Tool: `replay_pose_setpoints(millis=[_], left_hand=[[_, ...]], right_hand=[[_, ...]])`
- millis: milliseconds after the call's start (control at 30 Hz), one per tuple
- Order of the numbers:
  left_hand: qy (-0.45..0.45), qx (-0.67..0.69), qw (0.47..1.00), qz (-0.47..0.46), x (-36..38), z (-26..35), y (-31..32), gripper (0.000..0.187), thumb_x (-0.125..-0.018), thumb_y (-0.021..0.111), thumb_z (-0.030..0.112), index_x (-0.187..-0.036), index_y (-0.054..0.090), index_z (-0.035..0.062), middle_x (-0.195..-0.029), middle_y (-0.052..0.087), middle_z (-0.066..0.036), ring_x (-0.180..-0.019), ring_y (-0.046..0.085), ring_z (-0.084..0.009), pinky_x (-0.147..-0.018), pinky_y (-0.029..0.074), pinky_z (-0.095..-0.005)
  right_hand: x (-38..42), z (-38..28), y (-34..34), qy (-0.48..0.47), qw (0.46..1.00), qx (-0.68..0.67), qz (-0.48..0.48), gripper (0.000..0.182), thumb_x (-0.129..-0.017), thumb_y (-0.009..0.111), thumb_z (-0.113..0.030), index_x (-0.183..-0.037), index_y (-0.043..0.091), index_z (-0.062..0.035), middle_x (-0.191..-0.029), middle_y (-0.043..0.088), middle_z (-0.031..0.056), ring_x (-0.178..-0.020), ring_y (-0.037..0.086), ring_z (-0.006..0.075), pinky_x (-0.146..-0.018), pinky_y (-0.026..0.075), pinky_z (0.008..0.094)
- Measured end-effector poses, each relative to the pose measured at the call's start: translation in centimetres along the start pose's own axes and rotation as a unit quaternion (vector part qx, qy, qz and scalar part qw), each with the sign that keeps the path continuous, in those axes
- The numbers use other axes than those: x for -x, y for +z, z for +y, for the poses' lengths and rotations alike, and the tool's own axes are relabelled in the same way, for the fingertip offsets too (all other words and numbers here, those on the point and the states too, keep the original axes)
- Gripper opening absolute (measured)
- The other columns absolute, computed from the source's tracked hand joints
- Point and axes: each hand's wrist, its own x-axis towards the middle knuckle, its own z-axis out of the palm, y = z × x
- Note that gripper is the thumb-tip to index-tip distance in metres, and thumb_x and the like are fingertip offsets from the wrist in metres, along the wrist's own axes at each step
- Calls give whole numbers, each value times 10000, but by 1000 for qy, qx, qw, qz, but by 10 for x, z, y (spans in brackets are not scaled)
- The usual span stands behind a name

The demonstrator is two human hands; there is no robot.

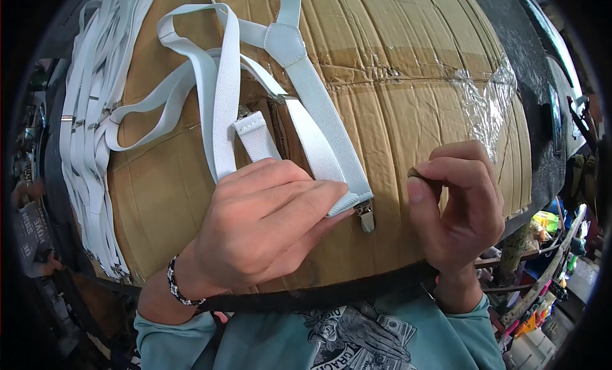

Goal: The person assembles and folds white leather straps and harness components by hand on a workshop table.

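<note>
White elastic suspenders (328, 108) lie over a cardboard surface, their straps meeting at a white patch (284, 45). My left hand (264, 223) is closed on a folded white strap near the lower end of the suspenders. Just right of its fingertips, a metal clip (366, 218) rests on the cardboard at a strap end. My right hand (456, 201) is apart from the straps, thumb and index finger pinched around a small dark thing that I cannot make out. Another strap end (249, 123) lies above my left hand.
A bundle of white straps with metal clips (92, 134) runs down the left side. The cardboard (408, 128) has brown tape and crumpled clear plastic (488, 108) at the right. Mixed items lie beyond the lower right edge.
</note>
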Motion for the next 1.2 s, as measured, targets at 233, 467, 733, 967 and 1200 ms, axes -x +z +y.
replay_pose_setpoints(millis=[233,467,733,967,1200], left_hand=[[5,-4,1000,-2,0,0,1,318,-689,863,-1,-988,759,-33,-782,703,-101,-680,677,-244,-572,510,-321],[2,-4,1000,-7,-1,1,1,315,-695,859,3,-990,752,-30,-792,705,-100,-686,678,-250,-583,518,-328],[6,-1,1000,-5,-1,1,2,342,-663,854,18,-983,744,-35,-791,690,-108,-670,664,-259,-575,512,-340],[20,-18,1000,-5,1,3,4,394,-598,805,-3,-982,742,-63,-779,691,-111,-664,663,-259,-554,504,-344],[30,-32,999,3,2,1,7,370,-613,821,-18,-974,749,-57,-792,709,-105,-664,667,-249,-547,502,-336]], right_hand=[[-4,-21,3,-42,996,0,-78,287,-734,808,82,-990,712,-5,-867,656,124,-692,656,212,-565,528,308],[-8,-24,9,-67,993,0,-101,303,-730,819,62,-1003,705,-5,-872,657,136,-702,656,223,-570,517,307],[-6,-29,8,-43,994,3,-98,302,-710,824,61,-987,718,2,-876,659,124,-693,664,226,-565,533,308],[-4,-26,18,-114,987,-30,-106,295,-696,809,72,-970,706,32,-878,666,140,-644,665,227,-526,539,309],[-1,-27,16,-54,993,1,-101,240,-725,786,85,-931,674,33,-862,660,145,-614,644,216,-528,524,293]])
